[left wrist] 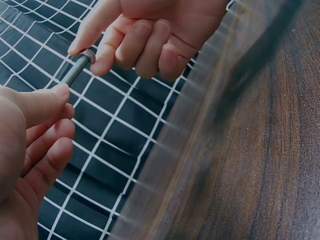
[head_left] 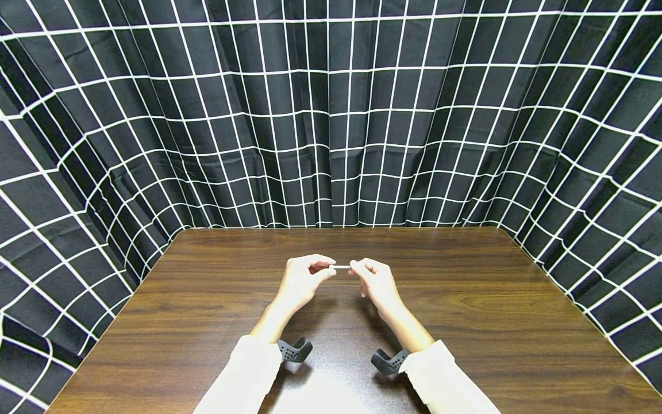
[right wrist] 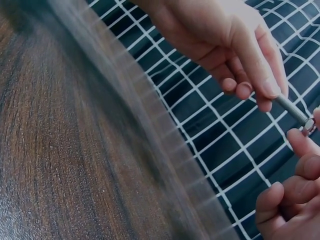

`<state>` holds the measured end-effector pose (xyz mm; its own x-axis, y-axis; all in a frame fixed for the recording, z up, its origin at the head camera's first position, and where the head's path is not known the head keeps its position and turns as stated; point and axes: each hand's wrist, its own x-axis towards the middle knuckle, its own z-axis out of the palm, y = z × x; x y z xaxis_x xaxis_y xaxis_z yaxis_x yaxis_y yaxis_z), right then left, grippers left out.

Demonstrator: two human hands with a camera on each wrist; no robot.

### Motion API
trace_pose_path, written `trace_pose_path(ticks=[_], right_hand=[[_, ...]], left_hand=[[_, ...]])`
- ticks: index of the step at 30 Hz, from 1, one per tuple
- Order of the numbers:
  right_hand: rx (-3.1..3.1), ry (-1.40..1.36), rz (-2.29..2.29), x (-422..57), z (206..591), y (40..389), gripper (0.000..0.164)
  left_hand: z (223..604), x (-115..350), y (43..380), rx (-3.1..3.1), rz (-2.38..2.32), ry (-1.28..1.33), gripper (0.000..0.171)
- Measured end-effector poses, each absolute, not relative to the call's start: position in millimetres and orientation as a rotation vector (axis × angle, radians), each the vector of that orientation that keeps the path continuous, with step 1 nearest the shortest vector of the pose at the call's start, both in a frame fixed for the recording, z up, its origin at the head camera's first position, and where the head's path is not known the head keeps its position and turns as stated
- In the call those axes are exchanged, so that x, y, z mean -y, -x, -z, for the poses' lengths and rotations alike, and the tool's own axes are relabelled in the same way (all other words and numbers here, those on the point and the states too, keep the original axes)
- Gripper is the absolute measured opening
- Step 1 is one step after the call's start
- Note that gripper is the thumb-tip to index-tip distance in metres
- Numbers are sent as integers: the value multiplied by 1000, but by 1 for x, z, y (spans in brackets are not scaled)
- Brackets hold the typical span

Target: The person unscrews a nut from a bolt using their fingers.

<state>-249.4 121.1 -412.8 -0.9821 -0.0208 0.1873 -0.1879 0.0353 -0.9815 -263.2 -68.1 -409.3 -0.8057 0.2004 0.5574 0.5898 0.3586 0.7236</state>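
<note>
A silvery threaded bolt (left wrist: 76, 71) spans the gap between the two hands above the table, and in the head view it is a thin pale bolt (head_left: 341, 267). My left hand (head_left: 301, 282) pinches the plain end of its shaft between thumb and fingertips. At the other end sits a hexagonal piece (right wrist: 309, 126), with fingertips of my right hand (head_left: 376, 283) on either side of it. Whether that piece is a nut or the bolt's head, I cannot tell. The right hand's other fingers (left wrist: 145, 47) are curled in toward the palm.
Beneath the hands lies a dark brown wood-grain table (head_left: 207, 310), with bright glare near its front edge. A black curtain (head_left: 341, 126) with a white grid surrounds its back and sides. Dark wrist mounts (head_left: 295, 349) sit on both forearms, beside white sleeves (head_left: 240, 374).
</note>
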Motion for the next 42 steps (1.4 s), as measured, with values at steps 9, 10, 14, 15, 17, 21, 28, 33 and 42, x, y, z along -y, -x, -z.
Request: trace_pose_path(ticks=[9, 10, 14, 15, 17, 21, 28, 33, 42], right_hand=[[2064, -283, -2178, -123, 417, 251, 6], [2067, -283, -2175, -123, 417, 251, 9], [2092, -284, -2151, -124, 415, 251, 20], [2096, -292, -2151, -124, 415, 251, 22], [2100, -308, -2165, -125, 412, 250, 22], [2093, -349, -2206, -125, 404, 244, 22], [2081, -335, -2174, -126, 416, 252, 22], [2062, -358, -2149, -125, 418, 252, 22], [2035, -391, -2140, -124, 415, 250, 21]], left_hand=[[408, 68, 263, 2253, 1437, 690, 15], [408, 68, 263, 2255, 1436, 689, 15], [409, 68, 264, 2236, 1441, 692, 15], [409, 68, 264, 2230, 1442, 694, 15], [410, 68, 265, 2228, 1436, 694, 15], [410, 69, 266, 2244, 1418, 678, 15], [409, 69, 265, 2241, 1441, 676, 14], [408, 69, 265, 2238, 1439, 673, 15], [410, 69, 266, 2247, 1459, 660, 15]])
